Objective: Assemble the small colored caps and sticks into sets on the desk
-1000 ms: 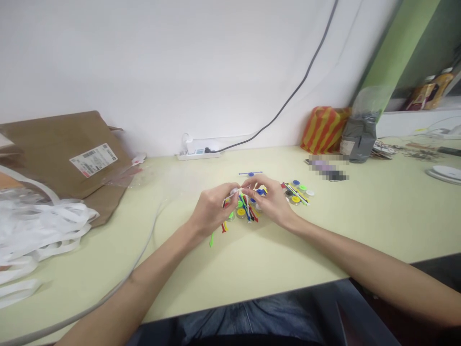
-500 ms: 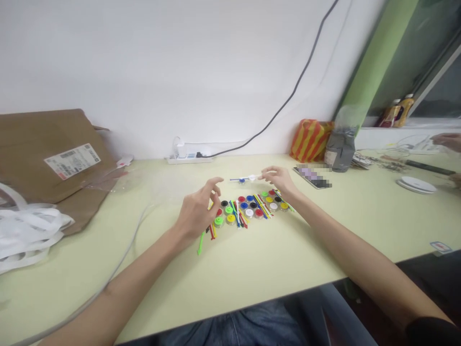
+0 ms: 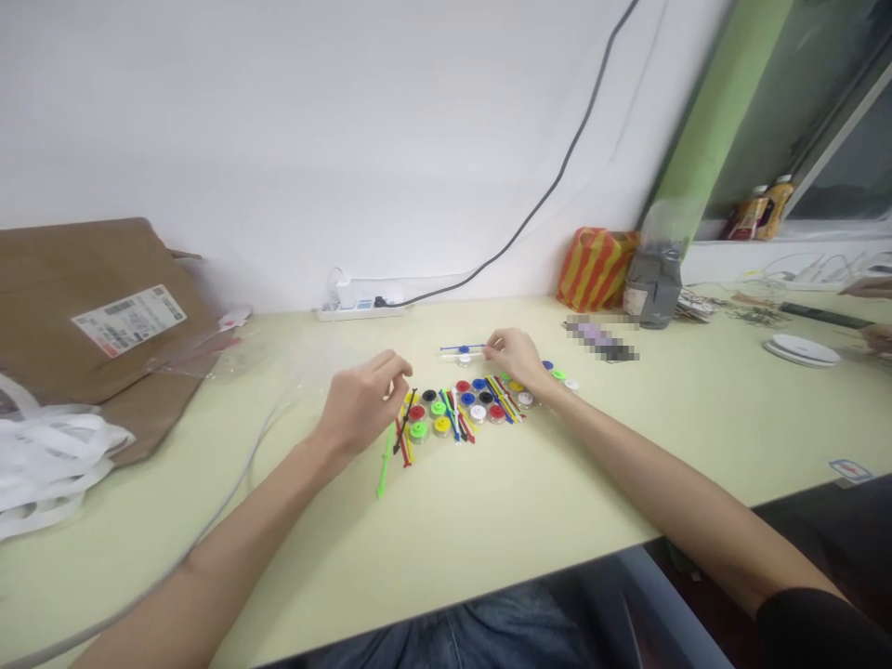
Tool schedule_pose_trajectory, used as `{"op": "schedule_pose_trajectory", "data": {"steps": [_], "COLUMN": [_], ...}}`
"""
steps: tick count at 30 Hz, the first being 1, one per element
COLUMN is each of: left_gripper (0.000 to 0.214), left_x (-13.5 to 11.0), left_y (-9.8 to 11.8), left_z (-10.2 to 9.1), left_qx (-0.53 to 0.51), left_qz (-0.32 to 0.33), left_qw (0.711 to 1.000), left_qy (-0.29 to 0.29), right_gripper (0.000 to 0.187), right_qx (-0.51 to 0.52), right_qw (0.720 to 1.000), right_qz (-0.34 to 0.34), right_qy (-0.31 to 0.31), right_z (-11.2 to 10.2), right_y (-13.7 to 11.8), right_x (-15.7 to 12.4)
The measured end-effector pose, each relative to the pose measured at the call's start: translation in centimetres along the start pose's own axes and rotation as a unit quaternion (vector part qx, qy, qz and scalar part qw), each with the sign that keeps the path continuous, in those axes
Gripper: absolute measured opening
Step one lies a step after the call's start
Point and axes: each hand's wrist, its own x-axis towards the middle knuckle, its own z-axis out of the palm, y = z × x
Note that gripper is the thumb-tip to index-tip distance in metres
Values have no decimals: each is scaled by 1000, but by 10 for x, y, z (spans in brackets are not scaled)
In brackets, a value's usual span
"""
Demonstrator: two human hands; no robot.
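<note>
Tabletop (image 3: 488,502), centre: 2 forearms (image 3: 229,530) reach toward rows of coloured plastic discs (image 3: 478,413) and loose coloured sticks (image 3: 384,463), most still unjoined. Near the far edge, 2 rods (image 3: 462,349), blue and white, each carry a disc. Left hand (image 3: 359,404) half-curled, empty, beside the sticks. Right hand (image 3: 508,358) curled at the rods' right ends; grip cannot be told.

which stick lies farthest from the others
The bright green stick below the left hand: the only one lying outside the cluster, toward the table's front edge.
</note>
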Motion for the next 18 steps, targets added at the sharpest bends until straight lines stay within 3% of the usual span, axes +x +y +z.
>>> {"op": "schedule_pose_trajectory", "data": {"steps": [3, 7, 12, 18], "left_gripper": [19, 17, 30, 31], "left_x": [6, 10, 5, -2], "left_y": [-7, -20, -31, -21], "left_z": [-15, -35, -40, -26], "left_qx": [94, 186, 229, 197], "left_qz": [-21, -63, -71, -59], "left_qw": [995, 968, 939, 923], "left_qy": [-39, -156, -247, -323], "right_gripper": [15, 20, 13, 17], "right_qx": [-59, -128, -88, -107], "right_qw": [997, 977, 955, 920], "right_qz": [-47, -164, -282, -362], "right_qy": [27, 51, -20, -104], "right_z": [-2, 4, 21, 31], "right_y": [-10, -34, -68, -93], "right_x": [-6, -22, -52, -73]}}
